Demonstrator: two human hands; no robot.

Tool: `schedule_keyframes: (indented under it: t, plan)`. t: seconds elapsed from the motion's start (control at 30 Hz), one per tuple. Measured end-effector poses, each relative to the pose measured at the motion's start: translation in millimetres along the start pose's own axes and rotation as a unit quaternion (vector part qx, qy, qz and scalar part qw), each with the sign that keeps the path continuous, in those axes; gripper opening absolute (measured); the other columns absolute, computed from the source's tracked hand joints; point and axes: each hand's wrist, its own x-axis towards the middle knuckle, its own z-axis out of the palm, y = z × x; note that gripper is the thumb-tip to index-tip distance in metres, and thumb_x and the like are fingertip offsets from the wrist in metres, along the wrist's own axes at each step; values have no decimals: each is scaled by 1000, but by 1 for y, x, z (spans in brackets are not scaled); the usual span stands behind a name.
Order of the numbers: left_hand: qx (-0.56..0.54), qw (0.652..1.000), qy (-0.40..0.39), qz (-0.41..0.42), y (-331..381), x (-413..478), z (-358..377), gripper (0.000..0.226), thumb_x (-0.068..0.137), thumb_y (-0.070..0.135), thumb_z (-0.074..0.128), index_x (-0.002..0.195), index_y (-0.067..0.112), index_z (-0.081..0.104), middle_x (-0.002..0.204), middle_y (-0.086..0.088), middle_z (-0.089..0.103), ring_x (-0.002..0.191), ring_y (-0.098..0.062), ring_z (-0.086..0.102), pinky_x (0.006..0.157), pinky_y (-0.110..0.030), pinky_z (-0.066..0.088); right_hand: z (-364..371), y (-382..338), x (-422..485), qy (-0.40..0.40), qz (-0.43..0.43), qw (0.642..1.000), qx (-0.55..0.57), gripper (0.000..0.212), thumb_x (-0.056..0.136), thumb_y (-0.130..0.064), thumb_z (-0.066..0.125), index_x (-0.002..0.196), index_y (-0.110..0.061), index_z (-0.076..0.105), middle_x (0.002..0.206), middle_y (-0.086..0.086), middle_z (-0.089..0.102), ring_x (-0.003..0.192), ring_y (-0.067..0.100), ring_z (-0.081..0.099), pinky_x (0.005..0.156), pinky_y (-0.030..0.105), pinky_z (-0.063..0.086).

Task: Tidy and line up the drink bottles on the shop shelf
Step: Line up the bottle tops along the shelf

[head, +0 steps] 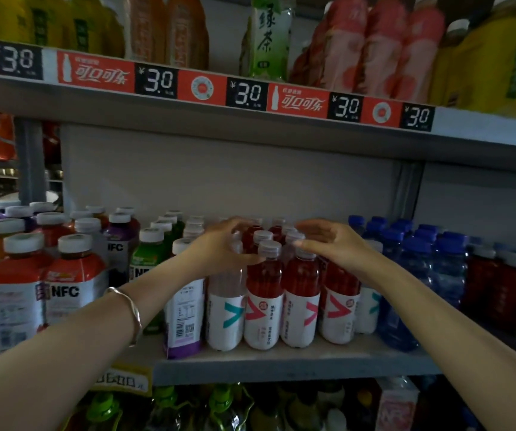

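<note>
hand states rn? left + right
Left hand: curled around the neck of a clear bottle; firm grip cannot be told.
Right hand: open, fingers loosely spread above the red bottles, holding nothing.

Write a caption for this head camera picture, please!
Two hands, left hand and right hand, reach over red drink bottles on a shop shelf.

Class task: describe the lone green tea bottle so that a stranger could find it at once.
Look at the top shelf, above the red and black price strip. Near its middle stands the green tea bottle. It alone is pale green; its neighbours are orange and pink.
</note>
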Motion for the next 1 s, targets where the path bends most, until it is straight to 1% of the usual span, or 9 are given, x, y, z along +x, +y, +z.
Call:
schedule_keyframes:
  t: [0.13, 0.2, 0.3, 0.43, 0.5, 0.63, 0.73, 0.87, 1.0]
  plan:
    - [5, 1000, -13, -2, -2, 2, 0, 77, 74, 48, 74, 139, 27, 37, 140, 7, 47, 122, -12, 48, 88, -23, 40, 4, -8, 22, -5, -29, 999, -39, 46, 83, -35, 68, 126, -23, 57, 120, -12, 58, 111, 5, 54, 87, 13, 40]
    - [-7, 1000, -19, 0, -3, 4, 1, 71, 78, 48, 69, 137, 24, 40, 137, 6, 49, 115, -10, 49, 87, -20, 41, 7, -13, 36, -27, -21, 999, -35, 45, 84, -32, 68, 126, -21, 58, 117, -9, 61, 106, 4, 57, 76, 4, 44]
    - [-68, 998, -18, -6, -1, 12, -5, 57, 87, 47, 56, 135, 18, 45, 126, 5, 54, 104, -5, 50, 72, -9, 39, 9, -16, 51, -80, -3, 996, -45, 43, 86, -30, 66, 126, -18, 58, 113, -9, 60, 91, -5, 56, 63, -3, 43]
    - [-112, 993, 7, -19, -6, 33, -27, 57, 80, 64, 43, 120, 25, 57, 114, 12, 62, 103, -7, 58, 87, -25, 46, 11, -14, 70, -94, -3, 993, -78, 38, 87, -28, 66, 122, -16, 62, 117, -5, 63, 102, 7, 59, 75, 8, 46]
    - [-99, 995, -16, -20, -14, 45, -33, 51, 87, 61, 36, 116, 25, 59, 107, 13, 63, 107, -9, 58, 97, -31, 44, 12, -15, 82, -108, 9, 990, -91, 35, 87, -28, 65, 120, -17, 63, 115, -5, 64, 100, 8, 59, 78, 12, 48]
    - [-49, 995, -84, -10, -25, 67, -32, 47, 96, 53, 27, 108, 23, 62, 105, 7, 66, 105, -11, 60, 95, -28, 43, 17, -14, 104, -174, 44, 976, -125, 31, 87, -28, 66, 113, -13, 68, 115, 2, 67, 105, 16, 64, 90, 24, 53]
    - [-62, 992, -108, -30, -34, 82, -26, 51, 96, 53, 24, 103, 23, 64, 97, 7, 67, 100, -11, 62, 91, -26, 44, 21, -10, 119, -187, 32, 971, -146, 29, 85, -25, 69, 111, -13, 69, 112, 3, 69, 100, 12, 65, 85, 20, 53]
    - [-84, 992, -82, -53, -56, 89, -11, 58, 91, 61, 25, 95, 24, 69, 98, 4, 70, 101, -14, 63, 100, -32, 42, 29, -2, 135, -205, 4, 949, -241, 26, 82, -20, 72, 108, -14, 71, 105, 4, 72, 94, 16, 67, 83, 26, 53]
    - [-114, 990, -58, -58, -60, 94, -8, 62, 94, 57, 22, 105, 18, 69, 95, 4, 68, 104, -15, 62, 103, -32, 40, 27, 7, 141, -192, -3, 961, -199, 29, 78, -16, 76, 107, -14, 71, 103, 1, 73, 99, 12, 67, 92, 27, 51]
